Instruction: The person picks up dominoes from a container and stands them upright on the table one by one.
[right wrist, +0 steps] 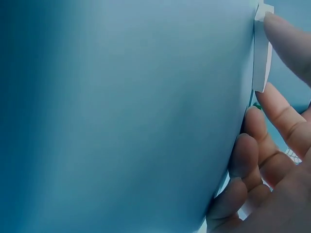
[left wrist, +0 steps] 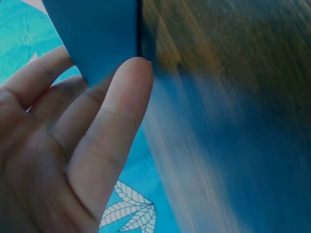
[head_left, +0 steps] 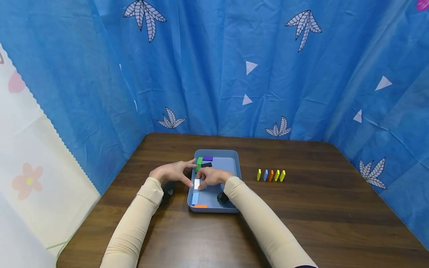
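A shallow blue-grey tray [head_left: 218, 210] lies on the table, with small flat blocks along its left side. My right hand [head_left: 212, 176] reaches into it and pinches a white block [head_left: 197, 184] end to end, thumb tip [right wrist: 272, 22] at one end and index fingertip at the other. My left hand [head_left: 175, 172] rests at the tray's left rim, fingers spread and fairly straight, the thumb [left wrist: 130, 82] close against the outer wall. Near the white block lie green blocks [head_left: 200, 160], a black block [head_left: 206, 164], a purple block [head_left: 207, 158], a light blue block [head_left: 195, 198] and an orange block [head_left: 201, 206].
Right of the tray, a row of small blocks stands on the wooden table [head_left: 318, 208]: yellow [head_left: 259, 175], blue [head_left: 266, 175], orange [head_left: 271, 175] and more yellow ones. A blue patterned curtain [head_left: 214, 74] hangs behind the table's far edge.
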The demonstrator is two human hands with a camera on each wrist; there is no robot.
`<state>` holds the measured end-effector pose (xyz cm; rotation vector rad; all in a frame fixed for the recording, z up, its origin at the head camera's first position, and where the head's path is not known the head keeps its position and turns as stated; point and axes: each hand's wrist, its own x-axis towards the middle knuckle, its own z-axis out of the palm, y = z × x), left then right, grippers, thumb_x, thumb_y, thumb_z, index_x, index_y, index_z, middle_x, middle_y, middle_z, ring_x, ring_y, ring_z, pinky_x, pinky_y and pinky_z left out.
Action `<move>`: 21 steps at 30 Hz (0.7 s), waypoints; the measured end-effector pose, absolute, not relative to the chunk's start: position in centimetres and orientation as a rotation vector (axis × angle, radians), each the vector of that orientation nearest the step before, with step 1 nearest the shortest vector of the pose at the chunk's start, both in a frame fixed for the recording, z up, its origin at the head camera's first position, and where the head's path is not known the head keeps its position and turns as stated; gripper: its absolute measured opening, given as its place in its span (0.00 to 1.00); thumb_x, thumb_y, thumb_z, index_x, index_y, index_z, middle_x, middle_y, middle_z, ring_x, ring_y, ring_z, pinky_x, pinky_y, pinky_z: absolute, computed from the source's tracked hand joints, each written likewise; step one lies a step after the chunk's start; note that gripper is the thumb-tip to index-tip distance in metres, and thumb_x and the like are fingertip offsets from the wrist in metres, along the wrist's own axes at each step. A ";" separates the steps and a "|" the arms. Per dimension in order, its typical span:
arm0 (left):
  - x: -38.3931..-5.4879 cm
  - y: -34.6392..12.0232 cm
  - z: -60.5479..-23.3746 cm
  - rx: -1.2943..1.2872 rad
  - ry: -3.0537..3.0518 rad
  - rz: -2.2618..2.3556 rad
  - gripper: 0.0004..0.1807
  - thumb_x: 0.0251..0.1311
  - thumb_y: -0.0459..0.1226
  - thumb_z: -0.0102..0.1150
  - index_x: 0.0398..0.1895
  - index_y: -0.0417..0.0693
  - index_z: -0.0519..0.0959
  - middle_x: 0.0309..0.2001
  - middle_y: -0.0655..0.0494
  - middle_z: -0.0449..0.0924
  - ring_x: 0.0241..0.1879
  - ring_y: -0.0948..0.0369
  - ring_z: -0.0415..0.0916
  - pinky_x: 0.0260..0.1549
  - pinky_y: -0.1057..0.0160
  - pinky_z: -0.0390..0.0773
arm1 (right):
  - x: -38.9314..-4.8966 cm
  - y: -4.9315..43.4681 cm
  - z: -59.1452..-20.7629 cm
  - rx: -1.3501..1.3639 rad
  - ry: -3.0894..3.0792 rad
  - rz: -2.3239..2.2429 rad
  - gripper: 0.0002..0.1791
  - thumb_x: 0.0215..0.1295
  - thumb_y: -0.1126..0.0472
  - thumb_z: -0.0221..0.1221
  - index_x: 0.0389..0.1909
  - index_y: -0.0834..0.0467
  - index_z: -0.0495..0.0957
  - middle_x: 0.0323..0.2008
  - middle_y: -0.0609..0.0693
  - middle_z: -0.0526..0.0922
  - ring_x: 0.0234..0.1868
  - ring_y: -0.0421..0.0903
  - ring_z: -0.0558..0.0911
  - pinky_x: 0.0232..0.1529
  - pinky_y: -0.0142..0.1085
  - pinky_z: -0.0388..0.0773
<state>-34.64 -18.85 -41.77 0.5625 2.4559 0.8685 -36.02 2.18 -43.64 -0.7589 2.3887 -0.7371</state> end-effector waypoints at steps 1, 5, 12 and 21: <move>-34.6 -18.8 -41.7 0.561 2.456 0.870 0.48 0.56 0.45 0.73 0.78 0.48 0.59 0.83 0.50 0.38 0.80 0.41 0.40 0.72 0.30 0.49 | -36.0 2.2 -43.6 -0.762 2.390 -0.736 0.18 0.62 0.56 0.69 0.50 0.52 0.75 0.41 0.49 0.74 0.43 0.46 0.72 0.44 0.37 0.68; -34.7 -18.8 -41.7 0.563 2.460 0.856 0.48 0.55 0.46 0.73 0.78 0.48 0.59 0.83 0.50 0.38 0.80 0.41 0.40 0.71 0.30 0.49 | -36.0 2.2 -43.6 -0.758 2.394 -0.736 0.16 0.61 0.57 0.70 0.46 0.52 0.75 0.40 0.49 0.74 0.42 0.46 0.72 0.43 0.37 0.68; -34.7 -18.9 -41.5 0.555 2.458 0.871 0.49 0.55 0.46 0.74 0.78 0.49 0.59 0.83 0.52 0.39 0.80 0.42 0.41 0.72 0.32 0.51 | -36.0 2.0 -43.3 -0.782 2.406 -0.767 0.16 0.59 0.61 0.71 0.43 0.54 0.75 0.41 0.50 0.75 0.42 0.46 0.73 0.44 0.36 0.70; -34.8 -18.9 -41.8 0.575 2.458 0.869 0.49 0.55 0.46 0.74 0.78 0.48 0.58 0.83 0.50 0.38 0.80 0.41 0.41 0.72 0.32 0.52 | -36.3 1.9 -43.5 -0.798 2.352 -0.880 0.09 0.63 0.66 0.67 0.40 0.57 0.77 0.32 0.48 0.77 0.34 0.43 0.73 0.34 0.32 0.69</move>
